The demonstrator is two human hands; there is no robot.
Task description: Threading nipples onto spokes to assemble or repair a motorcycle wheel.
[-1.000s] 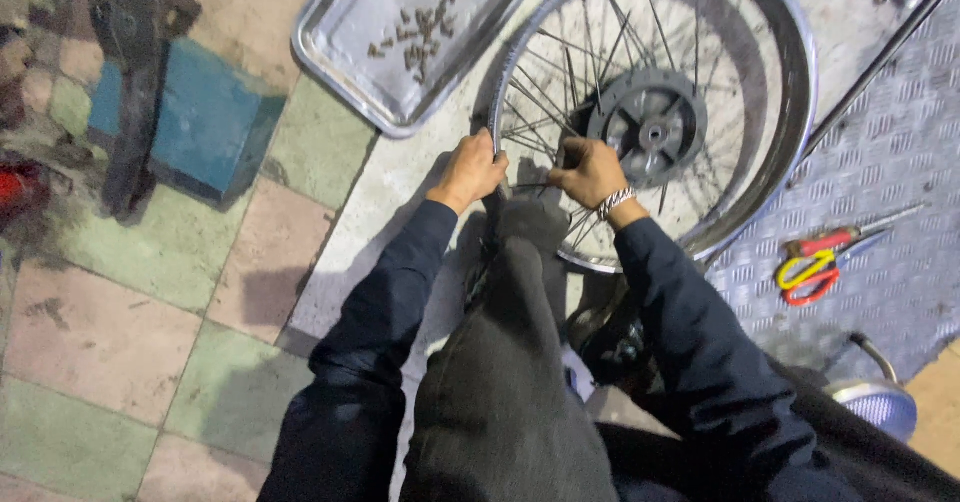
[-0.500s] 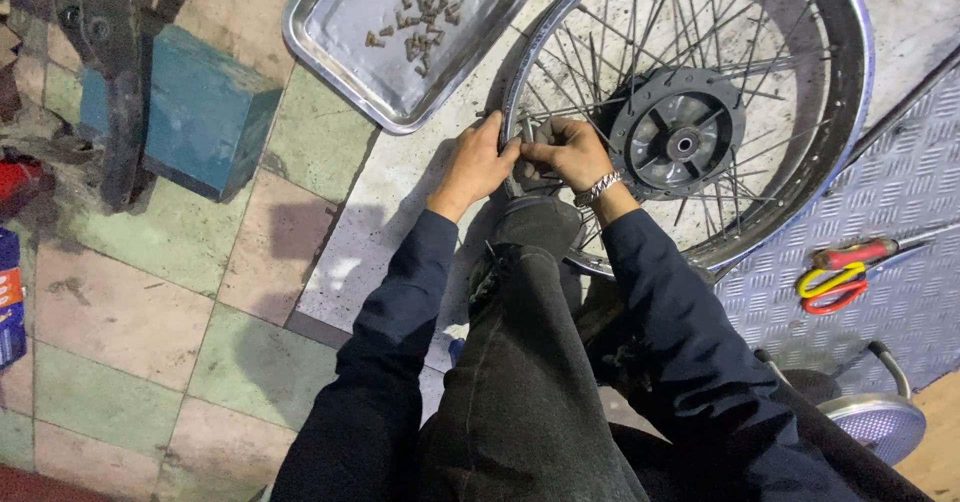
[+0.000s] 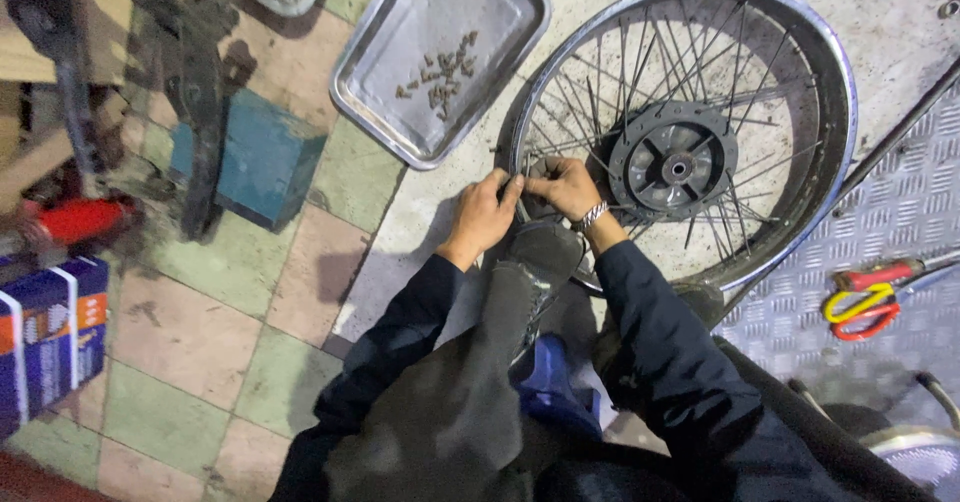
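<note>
A spoked wheel lies flat on the floor, with a chrome rim [image 3: 835,82] and a dark hub [image 3: 675,162]. My left hand [image 3: 485,212] grips the rim's near left edge from outside. My right hand [image 3: 565,187], a metal bracelet on its wrist, reaches just inside the rim among the spokes, fingers closed on something small that I cannot make out. My knee in grey trousers [image 3: 545,252] presses against the rim right below both hands.
A steel tray [image 3: 385,72] holding several small dark metal pieces lies left of the wheel. A blue block [image 3: 255,157] and a dark frame [image 3: 190,72] stand at left. Red and yellow-handled tools [image 3: 865,302] rest on checker plate at right. A blue box [image 3: 50,342] sits far left.
The view has shifted so the wheel sits further right and higher. Both hands stay at the rim's near left edge, now closer together.
</note>
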